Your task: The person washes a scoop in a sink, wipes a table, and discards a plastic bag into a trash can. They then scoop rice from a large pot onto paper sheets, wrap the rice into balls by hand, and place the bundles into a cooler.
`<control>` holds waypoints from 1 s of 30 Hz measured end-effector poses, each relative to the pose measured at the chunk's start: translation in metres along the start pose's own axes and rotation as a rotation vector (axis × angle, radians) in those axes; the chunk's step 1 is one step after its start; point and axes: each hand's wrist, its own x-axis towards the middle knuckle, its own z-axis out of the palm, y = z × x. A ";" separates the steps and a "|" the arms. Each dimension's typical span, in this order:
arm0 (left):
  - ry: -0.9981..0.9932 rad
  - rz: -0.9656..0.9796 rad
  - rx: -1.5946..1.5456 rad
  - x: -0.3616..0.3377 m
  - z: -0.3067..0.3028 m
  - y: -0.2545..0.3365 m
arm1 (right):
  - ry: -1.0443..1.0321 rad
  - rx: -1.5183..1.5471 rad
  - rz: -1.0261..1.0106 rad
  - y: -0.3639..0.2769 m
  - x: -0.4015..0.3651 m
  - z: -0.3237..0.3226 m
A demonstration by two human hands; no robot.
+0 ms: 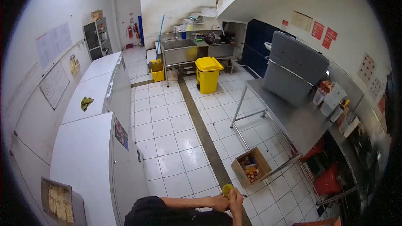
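Observation:
Low in the head view, both hands are closed and pressed together over the floor. My left hand (221, 203), at the end of a bare forearm with a black sleeve, grips a small yellow-green item (227, 189) whose kind I cannot tell. Wrapped against the same item from the other side is my right hand (236, 202). A thin dark tip (244, 196) sticks out just right of the right hand. An open cardboard box (240, 171) with onions and other produce stands on the floor ahead of the hands.
White chest freezers (86, 129) line the left, with a green cloth (86, 103) on top. A metal table (268, 96) runs along the right. A yellow bin (207, 77) stands ahead, before a steel sink (180, 44). White tiled floor (171, 129) lies between.

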 end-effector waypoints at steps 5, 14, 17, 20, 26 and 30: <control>0.760 -0.024 -0.373 -0.018 -0.055 -0.066 | -0.050 0.450 0.396 0.017 0.177 0.016; 1.922 -0.350 -0.606 -0.059 -0.224 -0.282 | -0.888 0.836 0.659 -0.129 0.404 0.149; 1.904 -0.505 -0.808 -0.065 -0.281 -0.380 | -0.803 0.542 0.454 -0.150 0.488 0.163; 1.637 -0.546 -0.664 -0.040 -0.363 -0.442 | -0.548 0.573 0.386 -0.160 0.548 0.178; 0.928 0.014 -0.731 0.091 -0.523 -0.549 | 0.220 1.012 0.454 -0.114 0.710 0.206; 0.710 0.002 -0.482 0.120 -0.614 -0.625 | 0.638 1.292 0.528 0.044 0.822 0.141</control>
